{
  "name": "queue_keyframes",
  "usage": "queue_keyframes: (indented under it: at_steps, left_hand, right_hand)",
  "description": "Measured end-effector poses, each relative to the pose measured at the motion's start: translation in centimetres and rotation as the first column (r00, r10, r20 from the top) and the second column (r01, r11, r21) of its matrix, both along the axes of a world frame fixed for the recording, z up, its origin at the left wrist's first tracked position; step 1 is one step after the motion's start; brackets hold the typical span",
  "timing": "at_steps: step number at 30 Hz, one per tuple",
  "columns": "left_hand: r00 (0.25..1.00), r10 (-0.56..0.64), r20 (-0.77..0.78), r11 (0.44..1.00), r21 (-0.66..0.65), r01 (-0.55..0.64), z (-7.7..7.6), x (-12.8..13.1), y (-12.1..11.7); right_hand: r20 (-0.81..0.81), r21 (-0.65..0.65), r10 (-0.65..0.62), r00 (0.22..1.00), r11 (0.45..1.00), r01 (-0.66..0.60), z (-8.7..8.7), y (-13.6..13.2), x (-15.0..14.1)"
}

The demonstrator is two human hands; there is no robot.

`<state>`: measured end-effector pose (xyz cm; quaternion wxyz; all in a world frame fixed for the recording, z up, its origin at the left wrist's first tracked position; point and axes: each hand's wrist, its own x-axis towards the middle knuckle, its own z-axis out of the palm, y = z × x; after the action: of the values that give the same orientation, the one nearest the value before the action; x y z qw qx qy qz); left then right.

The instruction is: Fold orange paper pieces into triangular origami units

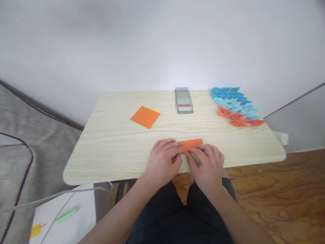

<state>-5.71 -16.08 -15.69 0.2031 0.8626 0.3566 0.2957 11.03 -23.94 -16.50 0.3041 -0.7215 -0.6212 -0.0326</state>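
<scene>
A folded piece of orange paper (192,142), narrow and oblong, lies near the front edge of the table between my hands. My left hand (162,161) has its fingertips on the paper's left end, thumb drawn in close. From the right, my right hand (208,162) grips the paper's lower edge with thumb and fingers bent together. My fingers cover part of the paper's lower side, so its exact folds cannot be made out.
A light wooden table (106,145) stands against a white wall. On it lie orange and yellow square sheets (145,117), a blurred phone-like device (184,101), and rows of folded blue, light blue and orange paper pieces (237,122). A pale cable (63,192) hangs at lower left.
</scene>
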Motion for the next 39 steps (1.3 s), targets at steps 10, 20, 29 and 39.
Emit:
queue_keyframes:
  at_steps: [10,20,29,39]
  left_hand:
    - [1.0,0.022,0.013,1.0,0.01,-0.023,-0.1,0.1,-0.2]
    - [1.0,0.022,0.01,1.0,0.008,-0.023,0.1,0.2,-0.3]
    - [0.995,0.048,-0.091,0.999,0.031,-0.045,0.6,0.8,-0.5]
    - [0.95,-0.054,-0.306,0.974,0.195,0.118,1.8,1.9,1.0]
  right_hand:
    - [0.143,-0.048,0.11,0.984,0.993,-0.104,-1.0,-2.7,-0.2]
    - [0.162,-0.074,0.06,0.985,0.996,-0.049,-1.3,-4.0,1.2]
    - [0.102,-0.018,-0.044,0.994,0.999,0.046,-1.5,-4.2,3.3]
    - [-0.019,0.039,-0.024,1.0,0.999,0.025,-1.6,-2.7,4.5]
